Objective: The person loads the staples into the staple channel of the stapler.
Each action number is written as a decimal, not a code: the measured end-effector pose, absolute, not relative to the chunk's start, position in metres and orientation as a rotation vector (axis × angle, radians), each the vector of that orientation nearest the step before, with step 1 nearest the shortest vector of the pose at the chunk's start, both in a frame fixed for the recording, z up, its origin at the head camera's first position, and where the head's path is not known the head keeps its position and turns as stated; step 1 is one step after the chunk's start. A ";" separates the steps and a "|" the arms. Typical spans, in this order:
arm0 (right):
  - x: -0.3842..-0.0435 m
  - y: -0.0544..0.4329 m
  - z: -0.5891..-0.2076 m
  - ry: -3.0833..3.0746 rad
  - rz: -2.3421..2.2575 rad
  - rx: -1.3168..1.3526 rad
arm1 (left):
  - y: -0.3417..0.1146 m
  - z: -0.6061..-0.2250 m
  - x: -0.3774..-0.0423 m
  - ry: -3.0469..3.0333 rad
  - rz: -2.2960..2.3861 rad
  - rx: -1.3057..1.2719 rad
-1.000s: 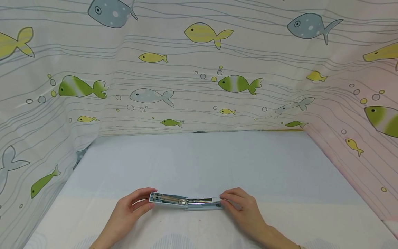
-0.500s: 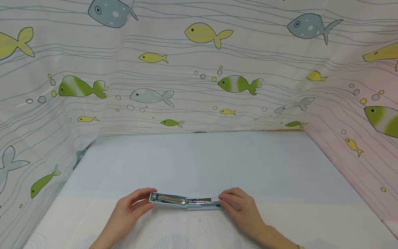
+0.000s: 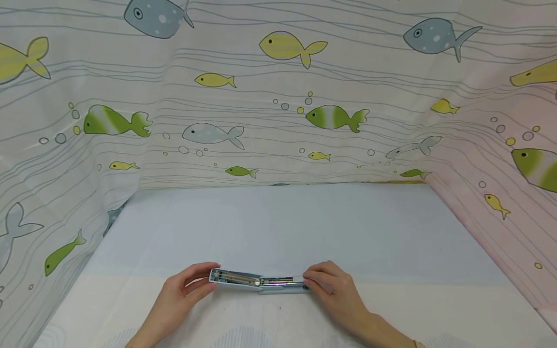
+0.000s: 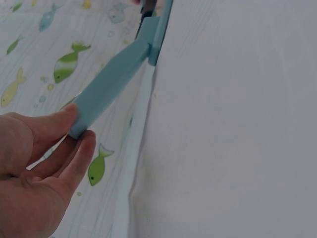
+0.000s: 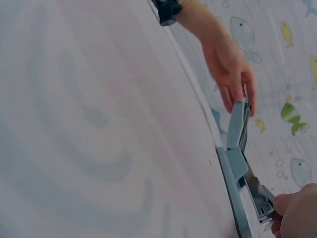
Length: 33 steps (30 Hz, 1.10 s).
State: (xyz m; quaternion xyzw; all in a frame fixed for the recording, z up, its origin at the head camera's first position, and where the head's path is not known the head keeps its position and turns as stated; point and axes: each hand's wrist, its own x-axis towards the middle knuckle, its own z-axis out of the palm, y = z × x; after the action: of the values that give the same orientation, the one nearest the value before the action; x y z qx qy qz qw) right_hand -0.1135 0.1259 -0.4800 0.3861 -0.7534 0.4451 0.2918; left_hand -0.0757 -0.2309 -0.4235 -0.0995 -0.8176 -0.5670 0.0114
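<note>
Head view: a light blue plastic stapler with metal inner parts [image 3: 262,285] lies opened out at lower centre, its two arms meeting at the hinge in a shallow bend. Left of it in the frame, the left hand [image 3: 184,290] has thumb and fingers clamped on the end of the stapler's cover; right of it, the right hand [image 3: 337,287] pinches the end of the long silver metal rail [image 5: 257,191]. In the right wrist view, that rail stands tilted away from the flat blue base [image 5: 230,191] at lower right. The base rests on a pale blue and white cloth-covered table [image 3: 278,227]. A white curtain printed with green, yellow and blue fish [image 3: 261,101] fills the upper half of the head view.
</note>
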 end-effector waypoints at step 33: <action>-0.114 0.117 -0.477 -2.022 1.180 1.024 | -0.231 -0.424 -0.075 -2.520 -1.782 -0.343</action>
State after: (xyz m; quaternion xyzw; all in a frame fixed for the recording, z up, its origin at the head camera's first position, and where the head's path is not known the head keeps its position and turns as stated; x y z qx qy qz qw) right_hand -0.1138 0.1173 -0.4769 0.3835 -0.7575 0.4421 0.2893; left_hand -0.0754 -0.2308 -0.4241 -0.1104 -0.8114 -0.5737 0.0182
